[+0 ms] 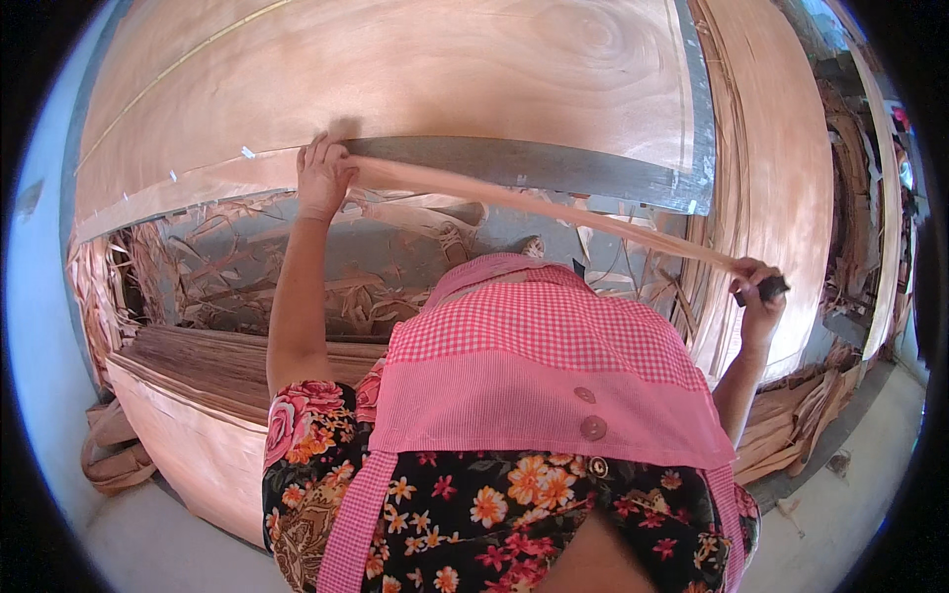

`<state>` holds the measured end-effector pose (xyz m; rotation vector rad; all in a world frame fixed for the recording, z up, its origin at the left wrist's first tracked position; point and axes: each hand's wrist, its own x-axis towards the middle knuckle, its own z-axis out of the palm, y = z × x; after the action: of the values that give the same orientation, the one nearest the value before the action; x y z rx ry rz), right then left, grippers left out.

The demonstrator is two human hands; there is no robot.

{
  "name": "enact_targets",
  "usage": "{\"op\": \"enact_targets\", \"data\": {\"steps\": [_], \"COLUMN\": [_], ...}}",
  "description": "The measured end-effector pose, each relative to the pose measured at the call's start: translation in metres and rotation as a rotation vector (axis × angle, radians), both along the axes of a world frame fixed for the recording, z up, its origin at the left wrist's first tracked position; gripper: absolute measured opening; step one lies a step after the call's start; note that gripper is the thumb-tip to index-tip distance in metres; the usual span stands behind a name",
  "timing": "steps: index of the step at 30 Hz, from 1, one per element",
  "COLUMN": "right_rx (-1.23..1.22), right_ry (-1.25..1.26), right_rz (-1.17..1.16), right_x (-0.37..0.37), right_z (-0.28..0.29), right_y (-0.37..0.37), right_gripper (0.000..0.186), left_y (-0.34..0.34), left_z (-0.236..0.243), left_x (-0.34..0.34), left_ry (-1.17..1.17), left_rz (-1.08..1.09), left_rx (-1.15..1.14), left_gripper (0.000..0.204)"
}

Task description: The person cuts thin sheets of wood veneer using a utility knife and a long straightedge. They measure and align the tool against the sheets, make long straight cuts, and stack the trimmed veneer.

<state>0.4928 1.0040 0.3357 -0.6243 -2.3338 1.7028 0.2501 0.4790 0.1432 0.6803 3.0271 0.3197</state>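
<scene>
Left hand: A bare left hand (322, 176) closes its fingers and thumb at the front edge of the bench, pinching the near end of the strip; the exact placing of the fingertips is hidden.
Right hand: Out to the side, the right hand (759, 301) is closed around the far end of the strip and a small dark object (769, 288), whose kind cannot be told.
Veneer strip: A long, narrow, pale brown veneer strip (534, 206) stretches between the two hands, slanting down to the right in front of the bench.
Veneer sheet: A broad wood veneer sheet (474, 74) with swirling grain lies flat beyond the hands, small white tape pieces (248, 152) dotting its front left margin.
Bench: The gray bench (593, 170) shows as a bare band between sheet and strip.
Stacks: Layered sheets form a right-hand stack (781, 188) just beside the bench; a lower stack (198, 420) sits at the person's left.
Floor: Curled wood scraps (381, 296) litter the gray floor (395, 252) under the bench edge, near the person's patterned shoes (454, 244).
Clothing: The person wears a pink checked apron (544, 395) with two buttons over a black floral top (425, 514).
Wall: A pale blue wall (49, 257) rises at far left.
</scene>
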Motion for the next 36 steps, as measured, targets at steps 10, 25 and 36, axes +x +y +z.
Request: {"op": "enact_targets", "data": {"steps": [10,25,36], "right_rx": [0.532,0.794,0.711], "right_ry": [-0.383,-0.521,-0.291], "right_rz": [-0.182,-0.348,-0.039], "right_x": [-0.119,-0.111,-0.112], "right_z": [-0.183,-0.159,-0.112], "right_y": [0.223,0.166,-0.096], "right_gripper": [0.024,0.028,0.027], "left_y": [0.091,0.096,-0.027], "left_z": [-0.004,-0.004,-0.008], "left_x": [-0.062,-0.064,-0.006], "left_ry": [-0.378,-0.311,0.294], "left_rz": [0.176,0.274,0.287], "left_rx": [0.118,-0.085,-0.081], "left_gripper": [0.019,0.024,0.015]}}
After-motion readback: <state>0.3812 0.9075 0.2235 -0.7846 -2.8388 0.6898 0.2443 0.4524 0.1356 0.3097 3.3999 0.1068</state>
